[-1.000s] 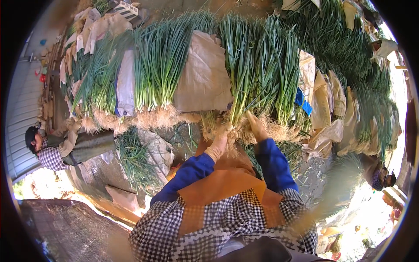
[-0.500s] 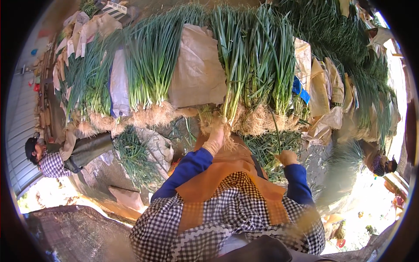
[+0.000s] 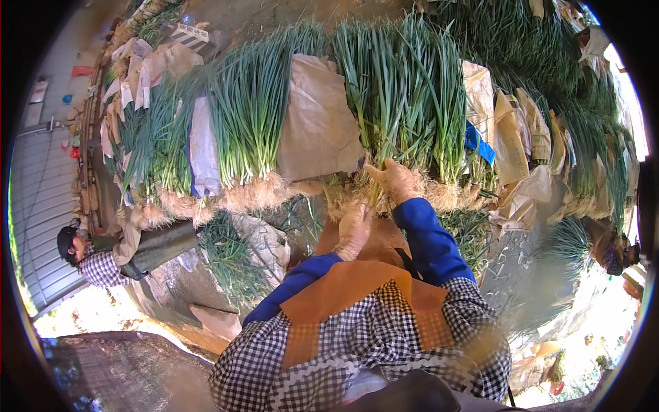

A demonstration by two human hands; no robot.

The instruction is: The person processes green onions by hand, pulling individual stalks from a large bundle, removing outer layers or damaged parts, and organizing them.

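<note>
A thick row of spring onions [image 3: 384, 89] lies in front of me, green leaves pointing away and pale, hairy roots [image 3: 439, 196] toward me. My left hand [image 3: 355, 226] is closed round the root end of some spring onions at the middle of the row. Just above it and to its right, my right hand [image 3: 397, 180] bends its fingers over the stems of the same spring onions. Pale stems show between the two hands. My fingers hide most of the grip.
A beige sheet [image 3: 319, 117] separates this row from another spring onion bundle [image 3: 250, 110] on the left. Loose green leaves [image 3: 237, 254] and a whitish sack [image 3: 264, 244] lie on the ground. Other people work at the far left [image 3: 99, 250] and far right [image 3: 618, 254].
My right hand has come up and left from beside the loose leaves to the stems. My left hand has drawn slightly lower. The view has shifted a little.
</note>
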